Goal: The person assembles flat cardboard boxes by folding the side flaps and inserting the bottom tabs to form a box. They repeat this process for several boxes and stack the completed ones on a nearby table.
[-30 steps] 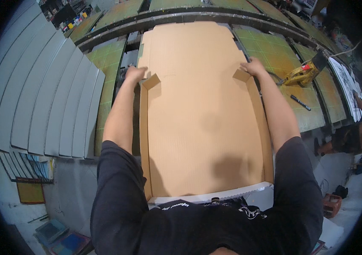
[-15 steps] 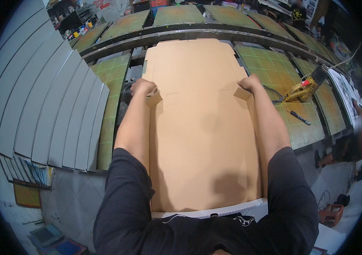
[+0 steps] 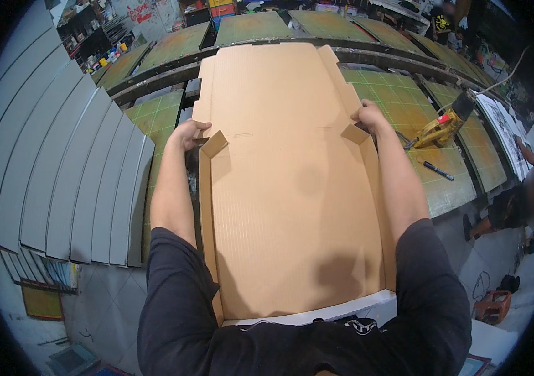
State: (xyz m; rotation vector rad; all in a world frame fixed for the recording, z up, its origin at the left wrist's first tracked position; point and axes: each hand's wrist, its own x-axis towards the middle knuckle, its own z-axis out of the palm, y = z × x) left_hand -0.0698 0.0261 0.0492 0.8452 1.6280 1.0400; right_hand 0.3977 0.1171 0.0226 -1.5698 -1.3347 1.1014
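Open box between hands, far end over counter, near end partly behind shirt. Left hand pinches box's left edge, fingertips partly hidden. Right hand curled at right edge; tips hidden, can't tell grip.

I'm seeing matt cardboard in the box, its inside looking faintly ribbed, while the stack is showing smooth, dull, card-like faces. The boards are looking worn and stained, the tool is resembling hard plastic, and the shirt is showing soft, matt cloth.
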